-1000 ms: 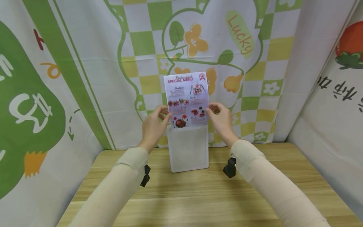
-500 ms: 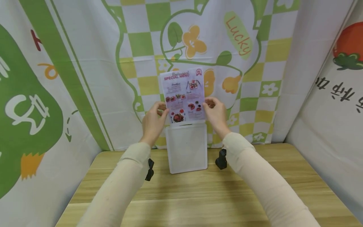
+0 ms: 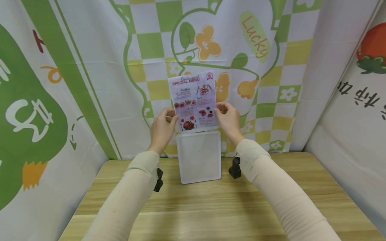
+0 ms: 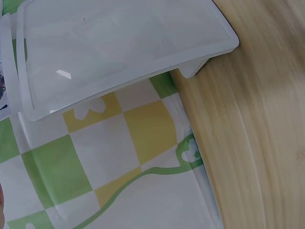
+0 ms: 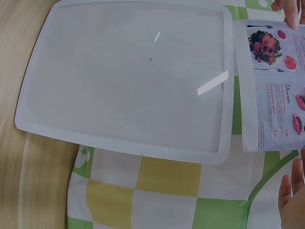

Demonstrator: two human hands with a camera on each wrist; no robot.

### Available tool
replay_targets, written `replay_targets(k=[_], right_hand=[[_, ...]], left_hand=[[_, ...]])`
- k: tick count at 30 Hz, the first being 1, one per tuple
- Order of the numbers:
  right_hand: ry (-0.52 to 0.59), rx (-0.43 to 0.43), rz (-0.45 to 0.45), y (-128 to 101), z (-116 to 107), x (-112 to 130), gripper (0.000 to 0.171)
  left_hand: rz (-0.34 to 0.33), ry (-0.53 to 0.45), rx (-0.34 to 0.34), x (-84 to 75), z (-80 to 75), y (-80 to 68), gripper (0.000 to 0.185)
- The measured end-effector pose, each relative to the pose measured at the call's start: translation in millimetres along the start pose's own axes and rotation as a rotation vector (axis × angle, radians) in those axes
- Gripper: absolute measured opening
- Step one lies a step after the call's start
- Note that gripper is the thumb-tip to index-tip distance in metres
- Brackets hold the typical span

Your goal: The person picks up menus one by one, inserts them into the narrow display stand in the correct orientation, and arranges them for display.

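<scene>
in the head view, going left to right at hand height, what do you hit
left hand → menu sheet → right hand

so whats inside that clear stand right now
Nothing shows inside the clear stand. The menu card, pinched by the left hand and right hand, sits just above its top edge.

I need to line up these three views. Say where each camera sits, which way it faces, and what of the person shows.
Head: worn high, facing forward and down at the menu card above the white holder; the left hand, right hand and sleeves show.
Left wrist: close beside the holder; no hand clearly shows.
Right wrist: facing the holder and card; fingertips show.
All share the holder.
</scene>
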State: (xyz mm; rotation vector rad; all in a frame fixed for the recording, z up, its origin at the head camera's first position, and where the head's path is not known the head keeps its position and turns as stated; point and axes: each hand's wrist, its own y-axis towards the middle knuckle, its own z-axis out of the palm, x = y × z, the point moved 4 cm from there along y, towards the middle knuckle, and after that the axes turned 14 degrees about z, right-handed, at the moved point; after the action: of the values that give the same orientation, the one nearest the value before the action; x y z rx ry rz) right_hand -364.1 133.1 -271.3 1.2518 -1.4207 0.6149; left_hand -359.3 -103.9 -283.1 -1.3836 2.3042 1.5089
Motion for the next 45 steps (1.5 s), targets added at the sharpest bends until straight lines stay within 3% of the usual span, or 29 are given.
replay_targets(k=[16, 36, 45], right_hand=[[-0.045, 0.045, -0.010, 0.3, 6.2, -0.5, 0.019], [-0.100, 0.087, 0.027, -10.3, 7.1, -37.2, 0.018], [-0.110, 0.099, 0.046, -15.9, 8.7, -53.5, 0.017]], left_hand=[[-0.041, 0.009, 0.040, 4.1, -2.2, -5.1, 0.028], [-0.043, 0.015, 0.111, 17.7, 13.0, -25.0, 0.028], [-0.085, 0.031, 0.111, 16.6, 14.8, -21.1, 0.032]])
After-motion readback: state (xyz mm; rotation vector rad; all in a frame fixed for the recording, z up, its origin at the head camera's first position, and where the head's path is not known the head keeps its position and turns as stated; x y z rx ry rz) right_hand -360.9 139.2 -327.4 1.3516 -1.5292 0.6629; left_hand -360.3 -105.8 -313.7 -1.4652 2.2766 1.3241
